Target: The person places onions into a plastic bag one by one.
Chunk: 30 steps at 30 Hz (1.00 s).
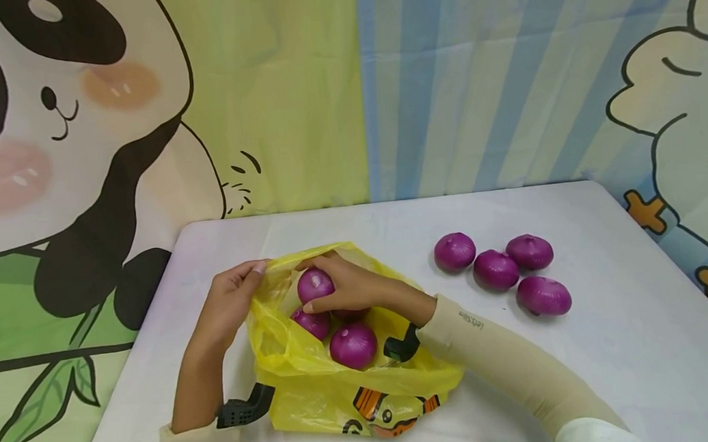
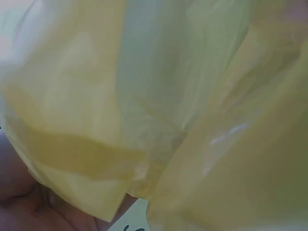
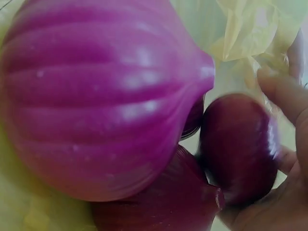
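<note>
A yellow plastic bag (image 1: 366, 398) lies with its mouth spread, several purple onions (image 1: 353, 346) inside. My left hand (image 1: 227, 305) pinches the bag's left rim between thumb and fingers; in the left wrist view the yellow plastic (image 2: 159, 120) covers most of that hand (image 2: 48, 211). Inside the mouth, my right hand (image 1: 349, 283) has thumb and fingers around one onion (image 1: 315, 285). The right wrist view has a large onion (image 3: 96, 96) close up, and the hand (image 3: 284, 192) around a darker onion (image 3: 238, 149) at the right.
Four loose purple onions, one of them nearest the front (image 1: 544, 296), form a group on the white table (image 1: 635, 366) to the right of the bag. Behind the table hangs a printed cloth (image 1: 296, 102) with a panda and stripes.
</note>
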Each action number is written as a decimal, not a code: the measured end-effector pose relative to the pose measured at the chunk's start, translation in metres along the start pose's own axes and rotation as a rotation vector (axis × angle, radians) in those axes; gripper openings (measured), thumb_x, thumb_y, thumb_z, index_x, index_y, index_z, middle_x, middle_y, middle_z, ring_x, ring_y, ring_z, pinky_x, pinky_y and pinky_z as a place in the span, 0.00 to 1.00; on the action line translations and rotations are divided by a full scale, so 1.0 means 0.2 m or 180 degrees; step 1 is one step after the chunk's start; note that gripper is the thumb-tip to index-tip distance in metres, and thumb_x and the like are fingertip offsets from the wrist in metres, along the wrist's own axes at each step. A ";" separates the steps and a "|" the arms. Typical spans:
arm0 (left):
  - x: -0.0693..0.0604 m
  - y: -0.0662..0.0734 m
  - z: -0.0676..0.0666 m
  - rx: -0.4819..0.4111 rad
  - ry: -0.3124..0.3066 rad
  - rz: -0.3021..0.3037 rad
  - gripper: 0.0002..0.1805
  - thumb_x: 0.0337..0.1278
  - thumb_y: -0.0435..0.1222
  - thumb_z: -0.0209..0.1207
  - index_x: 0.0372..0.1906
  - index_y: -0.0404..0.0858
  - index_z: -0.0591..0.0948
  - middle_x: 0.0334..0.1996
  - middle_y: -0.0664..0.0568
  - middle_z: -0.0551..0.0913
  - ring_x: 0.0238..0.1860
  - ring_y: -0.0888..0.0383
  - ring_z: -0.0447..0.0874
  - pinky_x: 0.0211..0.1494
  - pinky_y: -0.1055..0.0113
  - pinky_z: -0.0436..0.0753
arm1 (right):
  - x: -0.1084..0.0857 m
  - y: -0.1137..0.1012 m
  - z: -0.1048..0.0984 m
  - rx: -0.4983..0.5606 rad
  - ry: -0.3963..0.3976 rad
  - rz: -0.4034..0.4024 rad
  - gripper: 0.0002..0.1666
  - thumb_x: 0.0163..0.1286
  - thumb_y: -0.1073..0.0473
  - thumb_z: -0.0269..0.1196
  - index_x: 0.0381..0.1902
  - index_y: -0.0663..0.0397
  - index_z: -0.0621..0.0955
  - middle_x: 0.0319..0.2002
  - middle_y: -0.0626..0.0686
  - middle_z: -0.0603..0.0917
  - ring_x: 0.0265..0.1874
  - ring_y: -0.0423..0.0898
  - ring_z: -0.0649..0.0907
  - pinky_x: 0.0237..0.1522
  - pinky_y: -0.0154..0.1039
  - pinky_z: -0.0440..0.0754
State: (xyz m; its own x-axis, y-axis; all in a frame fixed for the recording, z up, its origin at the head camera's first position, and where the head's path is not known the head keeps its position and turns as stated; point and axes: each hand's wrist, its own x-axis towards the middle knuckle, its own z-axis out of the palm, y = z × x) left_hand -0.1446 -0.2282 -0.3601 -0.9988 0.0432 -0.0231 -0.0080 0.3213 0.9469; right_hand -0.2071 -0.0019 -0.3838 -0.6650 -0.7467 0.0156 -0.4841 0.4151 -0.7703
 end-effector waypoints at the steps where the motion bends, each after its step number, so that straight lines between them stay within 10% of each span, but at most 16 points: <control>1: 0.00 0.00 0.00 0.0009 -0.0003 -0.0004 0.28 0.74 0.50 0.47 0.59 0.29 0.76 0.52 0.39 0.78 0.46 0.50 0.79 0.48 0.72 0.80 | 0.00 0.00 0.00 -0.0030 0.0003 -0.0019 0.39 0.61 0.48 0.70 0.67 0.49 0.70 0.59 0.55 0.70 0.51 0.46 0.76 0.47 0.36 0.79; 30: 0.00 0.00 0.00 0.0016 -0.0001 0.0005 0.28 0.74 0.51 0.46 0.59 0.29 0.76 0.53 0.40 0.78 0.48 0.50 0.78 0.50 0.73 0.78 | -0.20 -0.03 -0.10 -0.0089 0.0048 -0.0079 0.50 0.62 0.50 0.71 0.75 0.45 0.58 0.75 0.59 0.43 0.73 0.56 0.50 0.63 0.57 0.66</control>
State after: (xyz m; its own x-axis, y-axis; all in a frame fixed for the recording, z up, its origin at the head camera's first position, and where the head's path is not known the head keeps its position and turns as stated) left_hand -0.1443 -0.2288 -0.3600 -0.9988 0.0439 -0.0218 -0.0062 0.3261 0.9453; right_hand -0.1901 0.0360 -0.3669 -0.6611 -0.7490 0.0441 -0.5161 0.4112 -0.7514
